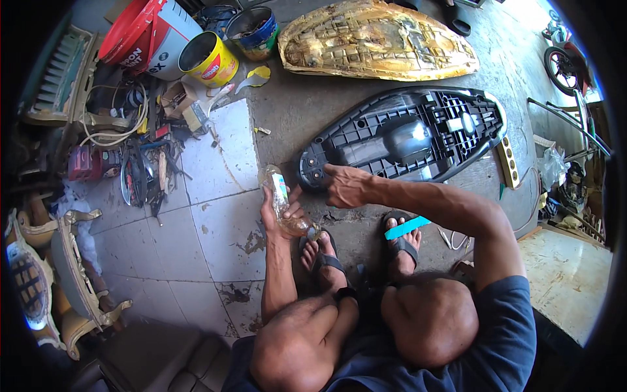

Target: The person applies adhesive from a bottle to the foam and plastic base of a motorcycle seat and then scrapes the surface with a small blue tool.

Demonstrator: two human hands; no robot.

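Note:
My left hand (268, 214) is wrapped round a clear plastic bottle (294, 225) with a label, tilted, its neck end toward my foot. My right hand (351, 187) is at the near left end of a black plastic motorcycle seat base (353, 154), close to its edge. Its fingers are curled in, and anything in them is hidden. The seat base lies with its ribbed side up. Behind it rests a yellowed foam seat pad (379, 40), worn and stained.
A red-and-white bucket (175, 40), a yellow can (219, 65) and a dark paint can (253, 32) stand at the back left. Tools and scraps lie beside them. A power strip (508, 163) is right of the seat base. A turquoise strip (407, 227) crosses my right foot.

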